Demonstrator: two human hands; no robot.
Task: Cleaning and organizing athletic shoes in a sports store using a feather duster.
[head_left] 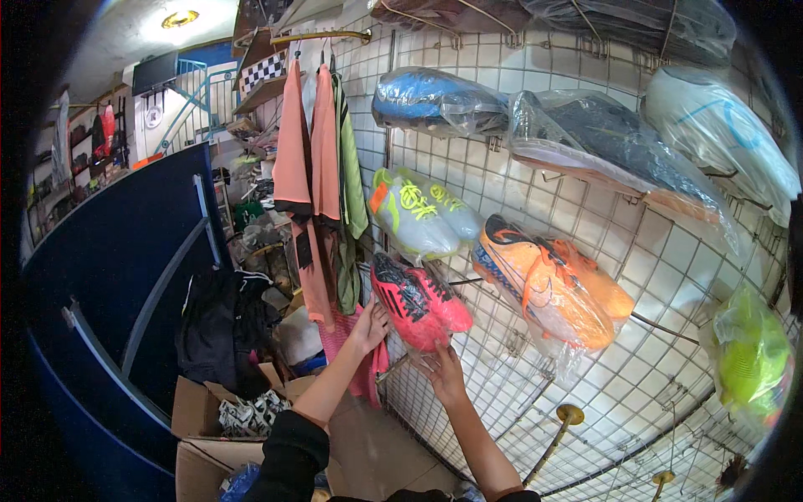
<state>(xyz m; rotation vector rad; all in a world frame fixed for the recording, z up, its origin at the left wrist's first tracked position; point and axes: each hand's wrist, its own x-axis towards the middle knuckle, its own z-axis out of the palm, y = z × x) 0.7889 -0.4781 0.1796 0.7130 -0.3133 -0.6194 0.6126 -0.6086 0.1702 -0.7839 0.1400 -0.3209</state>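
A pair of pink sports shoes with black markings (406,297), wrapped in clear plastic, is up against the wire grid wall. My left hand (372,325) grips the wrapping at the pair's left edge, its fingers partly hidden by the shoes. From below, my right hand (443,374) holds the toe end with bent fingertips. Just above sits a bagged pair of pale grey shoes with yellow laces (422,213). Bagged orange shoes (548,289) rest to the right of the pink ones.
More bagged shoes, a blue one (439,99) and a dark one (598,138) among them, line the grid (535,410) higher up. Pink and green garments (314,167) hang at left. Below stand open cardboard boxes (201,410) beside a dark blue panel (109,259). Brass-coloured hooks (569,414) stick out low down.
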